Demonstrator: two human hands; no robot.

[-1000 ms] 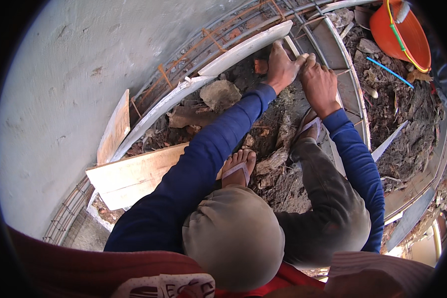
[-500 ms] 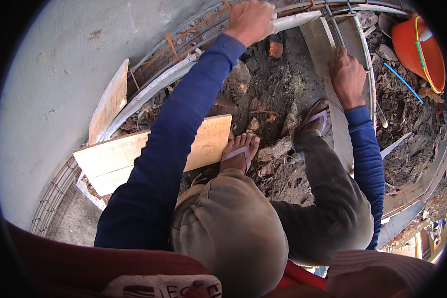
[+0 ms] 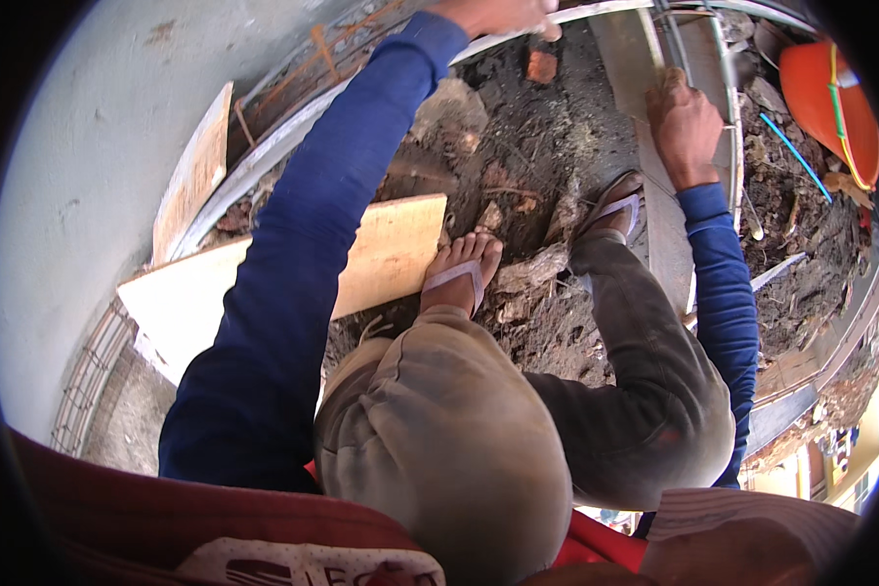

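At the top edge my left hand [image 3: 498,14] is partly cut off by the frame. Its fingers look curled beside the pale curved strip [image 3: 596,10]; whatever they hold is hidden. My right hand [image 3: 686,135] is closed in a fist around a thin grey metal rod [image 3: 673,41], which runs upward from it between flat grey boards [image 3: 623,66]. A broken red brick piece [image 3: 541,66] lies on the dark soil between my hands. Below my left forearm a light wooden board [image 3: 393,256] slants over the ground, next to my sandalled foot.
A grey wall [image 3: 98,176] curves along the left, with another wood piece [image 3: 193,181] leaning by it. Rusty rebar [image 3: 322,54] and a wire cage [image 3: 90,376] follow its foot. At the right are an orange bucket [image 3: 818,103] and a blue stick [image 3: 796,156] on rubble.
The view has shifted slightly, and my left hand now sits higher, partly out of the frame. My right fist stays around the rod, whose upper end has swung a little to the right.
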